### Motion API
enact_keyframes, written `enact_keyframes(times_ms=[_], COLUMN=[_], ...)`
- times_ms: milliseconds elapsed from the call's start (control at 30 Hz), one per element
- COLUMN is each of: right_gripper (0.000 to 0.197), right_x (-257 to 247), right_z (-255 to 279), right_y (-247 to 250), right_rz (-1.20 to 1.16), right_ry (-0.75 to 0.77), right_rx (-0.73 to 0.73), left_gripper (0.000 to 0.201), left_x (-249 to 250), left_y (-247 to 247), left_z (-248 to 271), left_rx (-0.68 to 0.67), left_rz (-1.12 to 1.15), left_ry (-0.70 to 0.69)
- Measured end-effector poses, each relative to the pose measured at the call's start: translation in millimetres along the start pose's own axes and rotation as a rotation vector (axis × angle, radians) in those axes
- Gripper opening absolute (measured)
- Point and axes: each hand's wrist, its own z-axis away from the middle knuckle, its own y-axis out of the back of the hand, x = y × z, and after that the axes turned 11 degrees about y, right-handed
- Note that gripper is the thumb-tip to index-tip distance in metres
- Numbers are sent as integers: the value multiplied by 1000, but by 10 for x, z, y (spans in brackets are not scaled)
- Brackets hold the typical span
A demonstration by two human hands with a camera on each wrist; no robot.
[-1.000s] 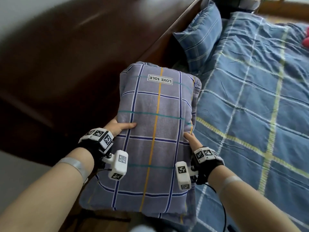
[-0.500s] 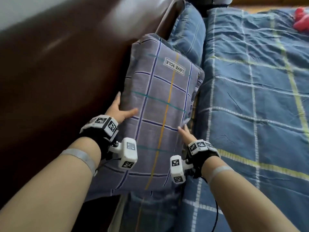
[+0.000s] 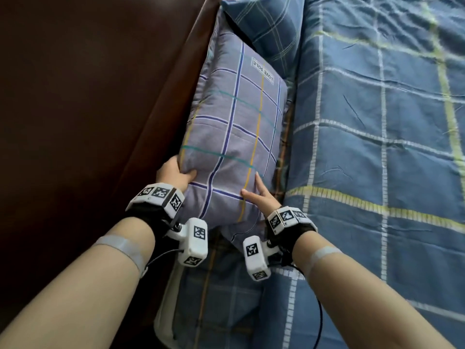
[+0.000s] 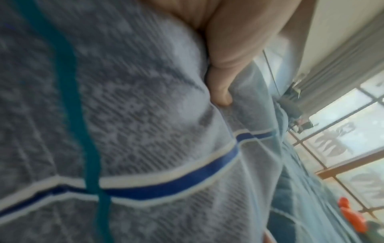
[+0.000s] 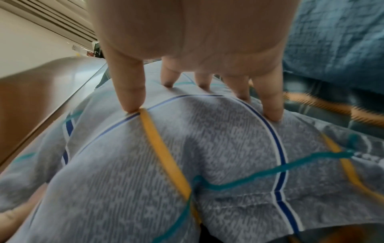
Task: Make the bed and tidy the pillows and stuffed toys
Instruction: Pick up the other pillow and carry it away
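A lavender plaid pillow (image 3: 236,132) with a "LOVE SOLE" label lies lengthwise against the dark wooden headboard (image 3: 88,109), on the left edge of the bed. My left hand (image 3: 173,173) grips its near left edge, thumb on top, fingers wrapped behind; in the left wrist view the thumb (image 4: 220,92) digs into the fabric (image 4: 124,115). My right hand (image 3: 259,195) rests on the pillow's near right part with straight fingers; in the right wrist view its fingertips (image 5: 130,102) press on the cloth (image 5: 207,148). A blue plaid pillow (image 3: 266,28) lies beyond it.
The blue checked quilt (image 3: 377,159) covers the bed to the right. A red-orange toy (image 4: 351,220) lies far off on the bed near a window (image 4: 353,131). The bed's white frame corner (image 3: 166,311) shows near my left forearm.
The pillow has gone from lifted in front of me down against the headboard beside the blue pillow. My right hand has shifted from gripping its edge to lying flat on top.
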Motion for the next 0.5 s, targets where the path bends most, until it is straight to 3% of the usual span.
enact_keyframes(times_ms=[200, 300, 400, 500], right_gripper=[78, 63, 47, 33], right_x=[-151, -353, -568, -782], right_z=[230, 439, 702, 1033], right_y=[-64, 0, 48, 101], right_rz=[109, 129, 181, 212], right_ry=[-54, -140, -148, -74], right_rx=[1, -20, -46, -22], left_gripper=[47, 58, 55, 49], left_x=[-89, -67, -6, 129], left_y=[61, 124, 223, 284], left_z=[123, 295, 598, 963], left_rx=[30, 110, 193, 91], left_rz=[-93, -142, -175, -211], left_ry=[32, 5, -47, -140])
